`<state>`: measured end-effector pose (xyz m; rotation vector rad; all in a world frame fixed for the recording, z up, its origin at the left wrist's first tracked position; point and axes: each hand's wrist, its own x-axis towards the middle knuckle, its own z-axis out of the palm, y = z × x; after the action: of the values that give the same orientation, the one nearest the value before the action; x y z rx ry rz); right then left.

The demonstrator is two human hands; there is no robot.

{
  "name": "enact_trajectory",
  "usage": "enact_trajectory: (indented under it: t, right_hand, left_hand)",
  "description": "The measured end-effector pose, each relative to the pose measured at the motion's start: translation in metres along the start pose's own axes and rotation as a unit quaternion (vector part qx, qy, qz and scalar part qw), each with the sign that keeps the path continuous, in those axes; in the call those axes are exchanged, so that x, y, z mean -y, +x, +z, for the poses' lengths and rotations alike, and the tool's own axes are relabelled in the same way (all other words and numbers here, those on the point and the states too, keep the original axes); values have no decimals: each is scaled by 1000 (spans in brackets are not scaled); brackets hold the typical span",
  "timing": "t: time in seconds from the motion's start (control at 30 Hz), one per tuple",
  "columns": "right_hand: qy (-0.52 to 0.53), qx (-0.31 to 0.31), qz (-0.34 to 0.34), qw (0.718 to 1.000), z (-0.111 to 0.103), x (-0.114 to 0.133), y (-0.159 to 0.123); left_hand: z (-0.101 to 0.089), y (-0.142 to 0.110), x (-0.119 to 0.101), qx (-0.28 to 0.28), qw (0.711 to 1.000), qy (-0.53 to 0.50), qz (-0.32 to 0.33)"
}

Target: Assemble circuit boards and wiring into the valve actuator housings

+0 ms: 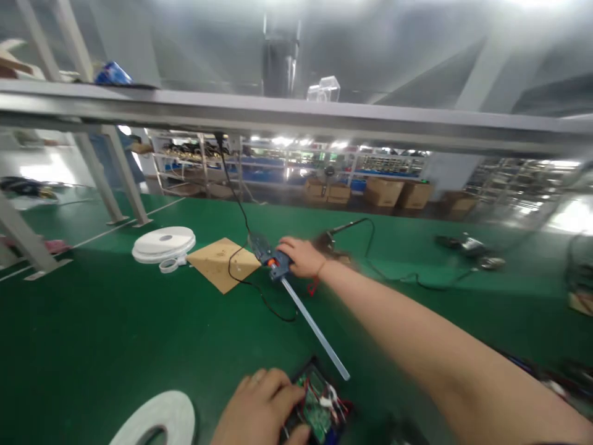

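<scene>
Green table [115, 334] beneath, I had the right hand [302, 256] wrapped around the glue gun [280, 267], short of the far edge, and the left hand [262, 408], half-curled, holding the circuit board [317, 415] farther from that edge.

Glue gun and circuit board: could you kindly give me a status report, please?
Right hand on glue gun, clear stick jutting from it. Left hand at circuit board, wires exposed. Black cord across brown sheet.
</scene>
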<state>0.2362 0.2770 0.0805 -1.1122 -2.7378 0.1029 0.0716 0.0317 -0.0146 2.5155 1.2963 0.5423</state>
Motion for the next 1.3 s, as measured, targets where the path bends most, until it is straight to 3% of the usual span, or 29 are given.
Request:
enact_trajectory:
  t: [0.13, 0.27, 0.4, 0.5, 0.63, 0.7, 0.8, 0.9, 1.03, 1.13, 1.3]
  right_hand:
    - [145, -43, 63, 986, -36, -5, -37]
    - [300, -67, 128, 943, -72, 6, -109]
    - [449, -65, 158, 877, -95, 39, -192]
    - [526, -68, 182, 828, -97, 64, -243]
    - [639, -75, 294, 706, -82, 82, -288]
    - [654, -61, 349, 669, -73, 85, -301]
    - [657, -33, 385, 647, -61, 84, -307]
    - [656, 4, 395, 643, -50, 78, -304]
    - [640, 38, 433, 634, -39, 69, -296]
    - [635, 61, 433, 637, -34, 66, -293]
    - [608, 73, 444, 654, -23, 66, -290]
  left_hand:
    - [-25, -2, -16, 33, 998, -35, -34]
    - [-27, -5, -19, 24, 999, -30, -20]
    - [-24, -4, -25, -11, 1000, 12, 3]
    - [-26, 1, -42, -2, 998, 64, 11]
    - [-30, 8, -58, 56, 994, 95, 16]
    - [-30, 10, -58, 78, 994, 72, 26]
    - [-26, 10, -49, 91, 995, 34, 37]
    - [-18, 10, -39, 54, 995, 56, 67]
    - [-12, 12, -30, -17, 977, 170, 127]
    - [-13, 14, -26, -6, 970, 195, 148]
    - [-9, 12, -18, 2, 979, 125, 163]
